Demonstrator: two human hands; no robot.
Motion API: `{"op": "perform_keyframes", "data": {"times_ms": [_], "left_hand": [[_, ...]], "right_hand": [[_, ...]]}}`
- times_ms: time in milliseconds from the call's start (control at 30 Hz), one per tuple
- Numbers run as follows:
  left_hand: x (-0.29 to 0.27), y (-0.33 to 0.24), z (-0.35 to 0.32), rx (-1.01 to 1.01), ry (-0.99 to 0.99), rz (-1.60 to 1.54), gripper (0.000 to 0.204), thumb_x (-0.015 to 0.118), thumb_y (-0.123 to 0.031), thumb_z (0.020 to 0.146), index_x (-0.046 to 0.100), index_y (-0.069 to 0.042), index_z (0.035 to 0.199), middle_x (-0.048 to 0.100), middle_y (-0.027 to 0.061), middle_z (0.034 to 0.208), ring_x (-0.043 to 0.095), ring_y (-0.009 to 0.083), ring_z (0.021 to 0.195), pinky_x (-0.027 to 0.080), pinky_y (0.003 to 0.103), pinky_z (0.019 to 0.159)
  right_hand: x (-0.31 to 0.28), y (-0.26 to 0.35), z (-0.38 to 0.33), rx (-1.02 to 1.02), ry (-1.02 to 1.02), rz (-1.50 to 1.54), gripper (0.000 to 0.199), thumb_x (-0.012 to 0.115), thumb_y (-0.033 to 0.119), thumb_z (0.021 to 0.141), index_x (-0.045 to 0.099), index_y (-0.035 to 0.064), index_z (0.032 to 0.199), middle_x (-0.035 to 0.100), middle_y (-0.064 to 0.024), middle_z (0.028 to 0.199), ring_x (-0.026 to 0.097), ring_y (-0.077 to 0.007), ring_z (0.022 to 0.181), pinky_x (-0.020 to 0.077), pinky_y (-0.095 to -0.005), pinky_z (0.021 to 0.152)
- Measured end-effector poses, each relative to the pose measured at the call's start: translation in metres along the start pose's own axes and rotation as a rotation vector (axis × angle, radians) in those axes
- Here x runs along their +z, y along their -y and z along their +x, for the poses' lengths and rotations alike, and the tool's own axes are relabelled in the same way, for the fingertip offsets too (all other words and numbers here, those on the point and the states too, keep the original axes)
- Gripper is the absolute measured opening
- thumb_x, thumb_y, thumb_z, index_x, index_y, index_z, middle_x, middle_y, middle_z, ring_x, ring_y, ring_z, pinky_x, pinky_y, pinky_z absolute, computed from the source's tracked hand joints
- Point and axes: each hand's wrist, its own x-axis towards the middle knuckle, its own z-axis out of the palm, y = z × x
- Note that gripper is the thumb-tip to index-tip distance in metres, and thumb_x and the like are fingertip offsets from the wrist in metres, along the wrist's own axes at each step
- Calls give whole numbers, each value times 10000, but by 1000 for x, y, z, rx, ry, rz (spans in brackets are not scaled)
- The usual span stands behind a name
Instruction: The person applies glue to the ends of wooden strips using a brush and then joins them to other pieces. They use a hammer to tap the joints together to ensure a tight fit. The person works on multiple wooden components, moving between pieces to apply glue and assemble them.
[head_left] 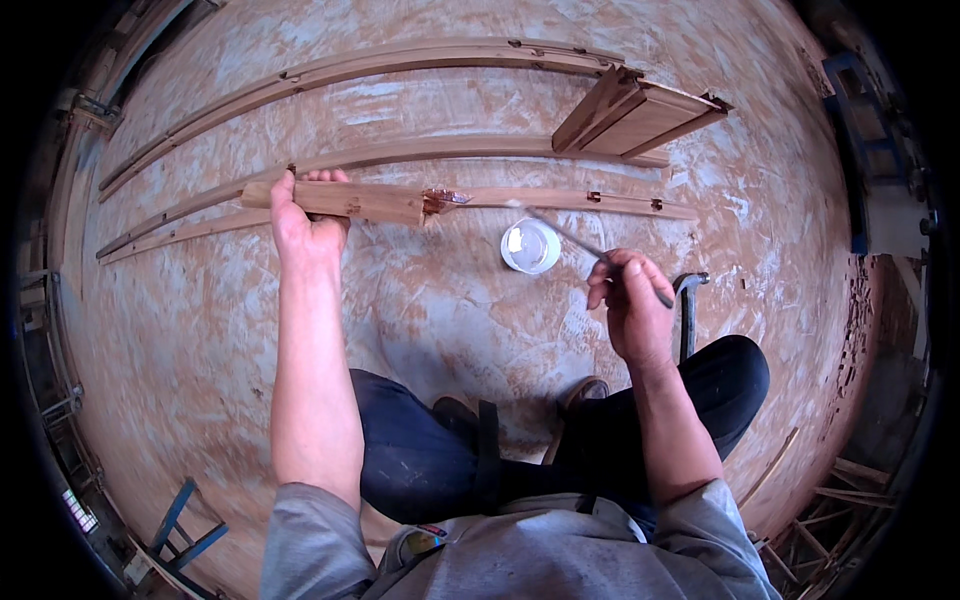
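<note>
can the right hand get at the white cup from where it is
Probably yes: the right hand is just to the right of the white cup, and nothing visible stands between them. It holds a thin stick, though, so grabbing the cup itself might be awkward.

White cup (535,268) between right hand (640,300) and held wooden piece (375,203); open floor (430,300) from cup to left forearm (316,380).

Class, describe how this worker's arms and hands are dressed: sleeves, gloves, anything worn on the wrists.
The left hand and right hand are ungloved. Both forearms are uncovered, with no watch or bracelet visible at either wrist. The loose, plain grey sleeves end around the elbows.
</note>
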Motion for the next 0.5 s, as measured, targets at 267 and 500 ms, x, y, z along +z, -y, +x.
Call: {"op": "perform_keyframes", "data": {"times_ms": [267, 500], "left_hand": [[15, 7, -34, 6, 48, 52, 246, 467, -169, 927, 463, 42, 1054, 559, 119, 966, 577, 279, 904, 521, 485, 865], [-6, -3, 0, -52, 128, 156, 244, 564, -75, 884, 489, 14, 1098, 560, 152, 1130, 573, 301, 1013, 509, 529, 905]], "right_hand": [[-28, -79, 44, 245, -161, -784, 303, 615, 277, 903, 689, 4, 1010, 665, -55, 746, 587, -101, 656, 477, -271, 600], [-45, -113, 49, 341, -140, -761, 345, 594, 321, 908, 678, -13, 914, 667, -72, 720, 594, -121, 593, 471, -277, 538]]}}
